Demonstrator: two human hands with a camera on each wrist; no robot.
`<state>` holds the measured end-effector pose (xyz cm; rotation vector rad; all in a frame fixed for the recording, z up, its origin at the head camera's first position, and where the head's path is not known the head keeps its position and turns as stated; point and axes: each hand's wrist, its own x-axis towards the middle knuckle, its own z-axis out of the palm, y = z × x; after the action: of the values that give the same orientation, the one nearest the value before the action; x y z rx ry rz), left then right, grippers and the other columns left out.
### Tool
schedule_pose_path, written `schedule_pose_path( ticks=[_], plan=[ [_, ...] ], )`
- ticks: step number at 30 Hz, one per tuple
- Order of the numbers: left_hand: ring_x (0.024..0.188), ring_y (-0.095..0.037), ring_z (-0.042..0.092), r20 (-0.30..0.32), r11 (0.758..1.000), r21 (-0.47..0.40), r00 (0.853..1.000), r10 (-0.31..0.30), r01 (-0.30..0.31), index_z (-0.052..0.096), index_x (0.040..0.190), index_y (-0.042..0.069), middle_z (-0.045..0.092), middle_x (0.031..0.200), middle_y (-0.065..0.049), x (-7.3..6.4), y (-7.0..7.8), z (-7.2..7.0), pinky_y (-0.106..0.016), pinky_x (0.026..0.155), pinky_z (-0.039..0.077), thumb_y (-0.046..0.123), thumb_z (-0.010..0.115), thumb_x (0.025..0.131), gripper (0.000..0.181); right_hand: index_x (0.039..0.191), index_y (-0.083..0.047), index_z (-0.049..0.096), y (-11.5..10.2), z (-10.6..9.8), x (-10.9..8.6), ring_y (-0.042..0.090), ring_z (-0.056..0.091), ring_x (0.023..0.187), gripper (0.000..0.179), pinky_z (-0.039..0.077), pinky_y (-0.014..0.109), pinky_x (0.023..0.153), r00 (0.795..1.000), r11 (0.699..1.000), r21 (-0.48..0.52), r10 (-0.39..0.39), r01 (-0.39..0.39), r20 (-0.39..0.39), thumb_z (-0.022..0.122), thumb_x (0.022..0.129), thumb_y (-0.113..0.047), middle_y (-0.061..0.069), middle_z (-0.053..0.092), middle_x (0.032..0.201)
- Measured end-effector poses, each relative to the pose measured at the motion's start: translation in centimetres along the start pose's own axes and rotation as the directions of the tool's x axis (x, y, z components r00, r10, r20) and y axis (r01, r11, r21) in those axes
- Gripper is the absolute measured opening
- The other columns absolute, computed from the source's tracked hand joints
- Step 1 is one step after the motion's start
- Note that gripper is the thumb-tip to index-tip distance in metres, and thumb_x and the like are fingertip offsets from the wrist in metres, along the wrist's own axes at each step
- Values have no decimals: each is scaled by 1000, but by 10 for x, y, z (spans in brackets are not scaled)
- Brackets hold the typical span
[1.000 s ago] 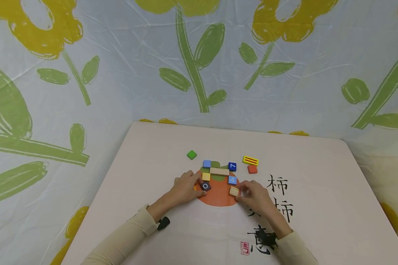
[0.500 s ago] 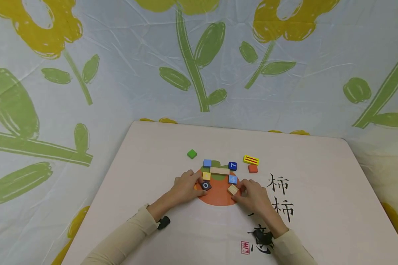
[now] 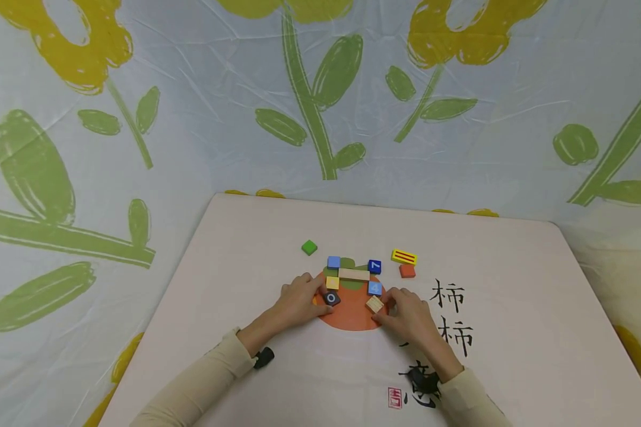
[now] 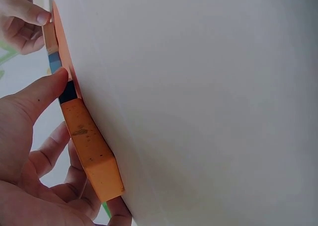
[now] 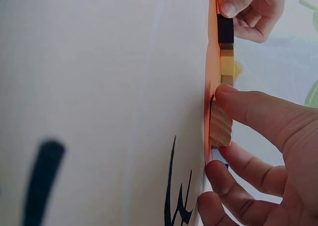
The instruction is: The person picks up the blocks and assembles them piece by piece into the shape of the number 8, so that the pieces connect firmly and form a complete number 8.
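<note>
My left hand (image 3: 299, 300) holds a black block (image 3: 332, 298) with a white ring on top between thumb and forefinger. Under that hand an orange block (image 4: 92, 144) lies against the black one, mostly hidden in the head view. My right hand (image 3: 408, 314) pinches a plain wooden block (image 3: 375, 305), turned cornerwise, with thumb and forefinger. Behind these stand a yellow block (image 3: 333, 283), a light blue block marked 4 (image 3: 374, 288), a blue block (image 3: 333, 262) and a dark blue block marked 7 (image 3: 374, 266). A long wooden bar (image 3: 354, 274) lies between the two sides.
The blocks sit on an orange persimmon print (image 3: 352, 319) on the pale tabletop (image 3: 256, 237). A green block (image 3: 309, 247) lies at the back left. A yellow block with red stripes (image 3: 404, 257) and a red block (image 3: 408, 271) lie to the right. Flowered cloth (image 3: 192, 107) surrounds the table.
The wooden block in my right hand has turned from nearly square-on to cornerwise and shifted slightly. My right hand moved a little with it; the left hand has stayed put.
</note>
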<state>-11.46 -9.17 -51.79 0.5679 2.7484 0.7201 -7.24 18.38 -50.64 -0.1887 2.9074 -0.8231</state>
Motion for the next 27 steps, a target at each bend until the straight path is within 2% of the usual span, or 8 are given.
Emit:
schedule_pose_path(
  ticks=[8, 27],
  plan=[
    [78, -12, 44, -5, 1000, 6, 1000, -2, 2, 55, 95, 26, 45, 86, 5, 1, -1, 1, -38, 68, 33, 48, 82, 81, 38, 96, -13, 63, 0, 1, 1, 18, 47, 77, 35, 35, 41, 71, 1000, 1000, -6, 4, -4, 6, 85, 81, -36, 0, 53, 83],
    [79, -13, 45, -18, 1000, 5, 1000, 10, -10, 55, 94, 26, 45, 87, 5, 0, 0, 1, -40, 70, 34, 48, 82, 80, 38, 97, -14, 64, 1, 2, -1, 18, 50, 79, 32, 34, 43, 73, 1000, 1000, 8, -21, 22, -7, 84, 81, -33, -1, 55, 85]
  ],
)
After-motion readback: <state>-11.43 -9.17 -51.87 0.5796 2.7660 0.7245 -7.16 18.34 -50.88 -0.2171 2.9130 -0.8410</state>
